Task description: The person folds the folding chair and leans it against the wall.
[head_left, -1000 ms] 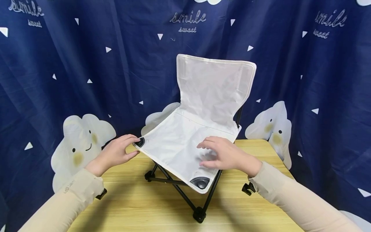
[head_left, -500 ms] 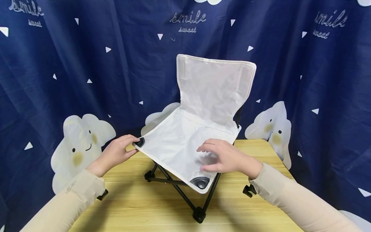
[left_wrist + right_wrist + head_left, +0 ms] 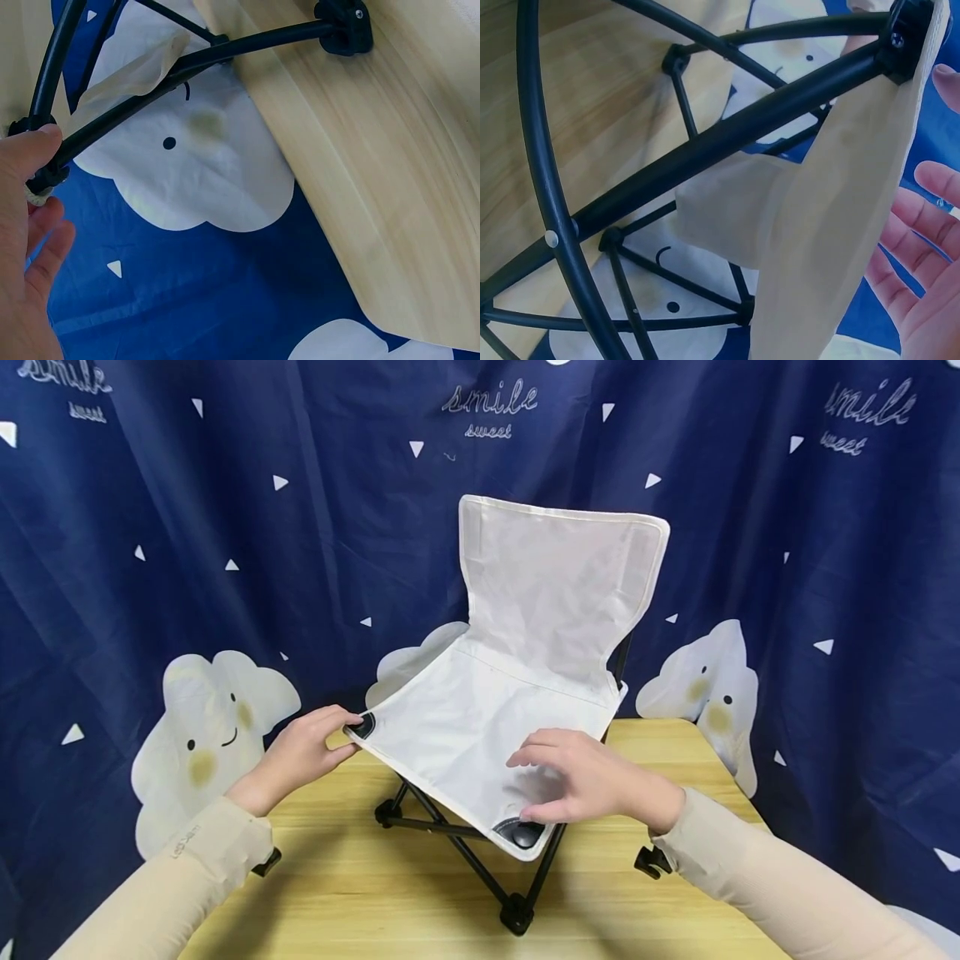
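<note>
Chair (image 3: 480,718) up on your worktop (image 3: 360,877), standing left of the far right corner, and your left hand (image 3: 307,747) has the farther front patch (image 3: 363,725) pinched! Your right hand (image 3: 592,777) is over the seat by the nearer front patch (image 3: 519,833), fingers apart, gripping nothing; whether its thumb touches, I can't fairly call from here. Light enough to lift, I'd judge: black frame (image 3: 465,856) stiff, cloth soft, perhaps slippery, not fragile, so take hold at the front patches, where tube backs cloth. And look at the line: seat front facing the worktop's near left, long axis running back to a backrest (image 3: 558,568) leaning toward that far right corner.
</note>
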A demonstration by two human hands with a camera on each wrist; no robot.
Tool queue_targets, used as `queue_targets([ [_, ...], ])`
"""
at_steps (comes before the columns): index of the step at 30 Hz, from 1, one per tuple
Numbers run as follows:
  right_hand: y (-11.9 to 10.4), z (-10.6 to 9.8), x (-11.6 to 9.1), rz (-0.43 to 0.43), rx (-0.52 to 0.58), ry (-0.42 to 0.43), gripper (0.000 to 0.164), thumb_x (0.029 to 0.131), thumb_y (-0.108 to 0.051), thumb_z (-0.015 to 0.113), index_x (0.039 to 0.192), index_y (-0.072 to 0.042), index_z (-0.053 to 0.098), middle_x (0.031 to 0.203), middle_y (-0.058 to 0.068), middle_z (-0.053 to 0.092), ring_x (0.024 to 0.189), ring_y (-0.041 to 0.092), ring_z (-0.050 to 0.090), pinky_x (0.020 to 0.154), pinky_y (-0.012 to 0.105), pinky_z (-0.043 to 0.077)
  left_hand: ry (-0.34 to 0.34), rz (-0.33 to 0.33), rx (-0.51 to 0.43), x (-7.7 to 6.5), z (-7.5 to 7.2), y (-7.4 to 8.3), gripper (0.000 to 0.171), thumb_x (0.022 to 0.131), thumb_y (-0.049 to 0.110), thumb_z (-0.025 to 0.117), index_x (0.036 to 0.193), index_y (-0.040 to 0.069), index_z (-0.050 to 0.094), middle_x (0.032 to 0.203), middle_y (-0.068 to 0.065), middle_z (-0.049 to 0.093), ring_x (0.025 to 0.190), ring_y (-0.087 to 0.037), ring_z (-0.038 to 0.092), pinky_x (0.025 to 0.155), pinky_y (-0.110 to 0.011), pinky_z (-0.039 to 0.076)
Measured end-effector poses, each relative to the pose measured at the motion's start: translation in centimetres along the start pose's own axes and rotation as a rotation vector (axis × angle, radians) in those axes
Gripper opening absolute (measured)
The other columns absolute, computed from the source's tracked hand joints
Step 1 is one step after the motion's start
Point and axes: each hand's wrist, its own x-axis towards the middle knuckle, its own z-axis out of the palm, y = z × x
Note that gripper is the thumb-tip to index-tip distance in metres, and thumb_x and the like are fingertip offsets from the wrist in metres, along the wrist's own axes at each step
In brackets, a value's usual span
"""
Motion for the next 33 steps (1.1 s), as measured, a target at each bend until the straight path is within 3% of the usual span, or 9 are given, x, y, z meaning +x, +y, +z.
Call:
queue_targets([
  [19,-1.5,0.2,-0.4,-0.071,0.01,-0.013,0.048,0.091,-0.044,0.086,0.121,-0.009,0.074,0.104,-0.004,0.072,0.088,0.008,0.065,0.08,0.02,0.055,0.001,-0.022,0.006,0.0,0.2,0.0,0.043,0.072,0.002,0.098,0.11,0.007,0.078,0.105,-0.005,0.079,0.094,-0.026,0.076,0.077,-0.047,0.064],
  [33,-2.6,0.5,-0.7,-0.126,-0.019,-0.043,0.066,0.08,-0.055,0.093,0.123,-0.01,0.073,0.108,-0.004,0.072,0.094,0.009,0.067,0.086,0.023,0.057,0.001,-0.031,0.017,-0.1,0.2,0.0,0.043,0.072,0.004,0.097,0.11,0.007,0.078,0.106,-0.006,0.078,0.096,-0.027,0.075,0.077,-0.048,0.064],
])
